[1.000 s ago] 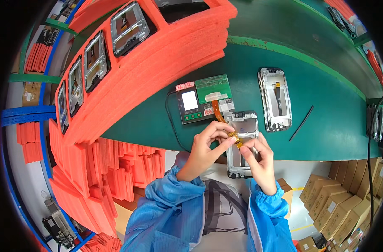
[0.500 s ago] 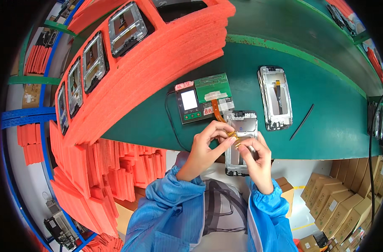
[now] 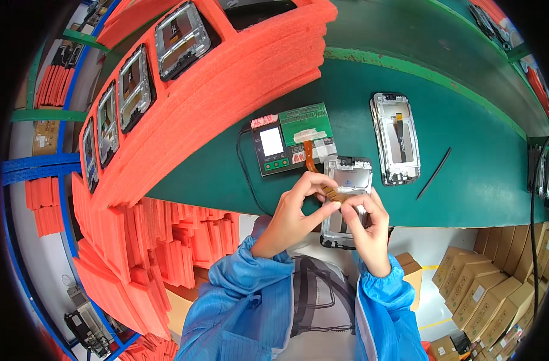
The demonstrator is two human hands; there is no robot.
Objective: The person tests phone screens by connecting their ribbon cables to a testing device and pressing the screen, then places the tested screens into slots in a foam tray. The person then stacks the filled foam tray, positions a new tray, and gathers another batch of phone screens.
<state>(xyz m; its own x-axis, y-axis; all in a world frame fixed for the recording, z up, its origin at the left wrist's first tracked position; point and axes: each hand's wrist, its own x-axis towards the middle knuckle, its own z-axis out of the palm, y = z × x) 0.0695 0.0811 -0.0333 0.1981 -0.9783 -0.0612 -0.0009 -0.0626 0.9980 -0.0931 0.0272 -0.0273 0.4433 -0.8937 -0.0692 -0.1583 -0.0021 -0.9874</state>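
Amber connector strip [image 3: 330, 193], small, banded: held between the two hands, over the upper middle of a phone frame.

Left hand [image 3: 294, 212], bare, at the strip's left: forefinger and thumb closed about it, the thumb tip by its lower end.

Right hand [image 3: 371, 225], bare: thumb and forefinger drawn near together at the strip's lower end; whether they grip it cannot be told, the fingertips covering the spot.

Phone frame [image 3: 354, 175], silver with black ends: beneath both hands, its lower end reaching past the near edge of the green table [image 3: 467, 174].

Test box [image 3: 264, 163], black, with a lit white screen and a row of green buttons: beyond the left hand, a green circuit board [image 3: 304, 120] at its right.

Orange ribbon [image 3: 309, 155], flat: running from the board toward the left hand.

Second phone frame [image 3: 396, 138], silver, dark cable inside: lying right of the test box, well apart from it.

Black stick [image 3: 434, 174], slender: lying aslant, right of the second frame.

Foam trays [image 3: 244, 90], coral red, stacked at left: framed units [image 3: 182, 41] set in the top tray's compartments.
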